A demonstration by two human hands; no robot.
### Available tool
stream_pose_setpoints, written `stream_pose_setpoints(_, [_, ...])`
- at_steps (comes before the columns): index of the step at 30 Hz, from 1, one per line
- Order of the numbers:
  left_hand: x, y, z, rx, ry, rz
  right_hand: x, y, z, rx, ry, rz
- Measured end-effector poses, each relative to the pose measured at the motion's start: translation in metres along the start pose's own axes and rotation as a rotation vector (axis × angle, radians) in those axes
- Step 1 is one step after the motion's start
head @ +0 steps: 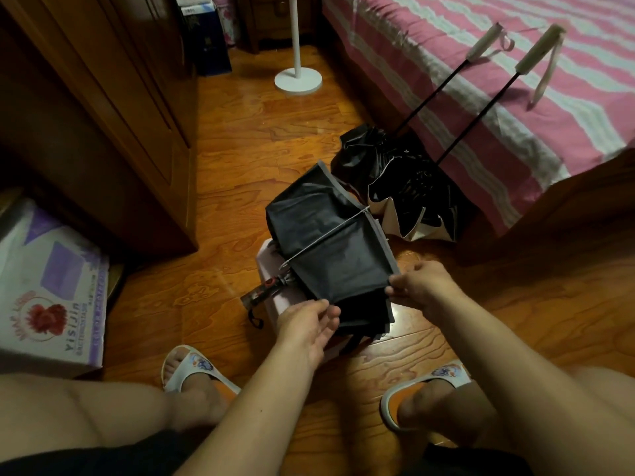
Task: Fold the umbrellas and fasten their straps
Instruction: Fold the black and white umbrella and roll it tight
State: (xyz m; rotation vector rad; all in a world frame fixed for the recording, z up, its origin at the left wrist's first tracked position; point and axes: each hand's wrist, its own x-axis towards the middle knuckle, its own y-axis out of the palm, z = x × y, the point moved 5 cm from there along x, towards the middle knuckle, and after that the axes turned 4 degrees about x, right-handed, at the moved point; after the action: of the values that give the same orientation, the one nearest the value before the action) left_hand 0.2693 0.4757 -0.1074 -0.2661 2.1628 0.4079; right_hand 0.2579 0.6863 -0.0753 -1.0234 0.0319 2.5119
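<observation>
A black umbrella with a grey border lies half collapsed over a pink stool in front of me, its dark red handle pointing left. My right hand pinches the grey edge of the canopy at its near right corner. My left hand holds the canopy's near left fold with thumb and fingers. Two more umbrellas with black canopies and cream edges stand bunched on the floor behind, their shafts and cream handles leaning on the bed.
A bed with a pink and white striped cover fills the right. A wooden wardrobe stands left, a printed cardboard box beside it. A white round lamp base sits on the wooden floor. My feet wear slippers.
</observation>
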Motion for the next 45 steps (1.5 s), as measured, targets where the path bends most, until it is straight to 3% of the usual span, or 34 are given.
stream_pose_setpoints(3, [0.013,-0.015,-0.006,0.449,0.147,-0.041,0.012,0.001,-0.018,-0.079,0.015,-0.073])
stream_pose_setpoints(8, [0.052,-0.057,-0.086,1.366,0.750,-0.296,0.027,0.009,-0.019,-0.184,-0.009,-0.118])
stream_pose_setpoints(10, [0.076,-0.063,-0.109,1.655,0.690,-0.194,0.030,0.014,-0.015,-0.217,-0.027,-0.110])
stream_pose_setpoints(12, [0.095,-0.063,-0.116,1.768,0.518,0.059,0.033,0.016,-0.015,-0.263,-0.046,-0.093])
stream_pose_setpoints(14, [0.105,-0.060,-0.119,1.838,0.496,0.241,0.037,0.016,-0.016,-0.305,-0.060,-0.072])
stream_pose_setpoints(18, [0.106,-0.050,-0.126,1.929,0.513,0.356,0.047,0.012,-0.018,-0.390,-0.064,-0.086])
stream_pose_setpoints(22, [0.084,-0.047,-0.145,1.679,0.459,0.359,0.044,0.016,-0.015,-0.384,-0.036,-0.019])
stream_pose_setpoints(24, [0.066,-0.046,-0.164,1.635,0.564,0.303,0.037,0.017,0.003,-0.338,-0.095,-0.027])
stream_pose_setpoints(27, [0.035,-0.044,-0.207,1.655,0.733,0.182,0.015,0.016,0.052,-0.196,-0.328,-0.041])
stream_pose_setpoints(30, [0.006,-0.035,-0.268,1.651,0.891,0.048,-0.014,0.022,0.090,-0.052,-0.524,0.058])
stream_pose_setpoints(35, [-0.054,-0.007,-0.360,1.719,1.177,-0.218,-0.043,0.031,0.110,0.054,-0.636,0.190])
stream_pose_setpoints(39, [-0.075,0.008,-0.368,1.791,1.348,-0.432,-0.044,0.036,0.110,0.270,-0.519,0.325])
stream_pose_setpoints(42, [-0.056,0.003,-0.337,1.727,1.424,-0.452,-0.039,0.044,0.101,0.559,-0.284,0.432])
stream_pose_setpoints(45, [-0.022,-0.008,-0.285,1.741,1.396,-0.423,-0.039,0.042,0.093,0.627,-0.153,0.498])
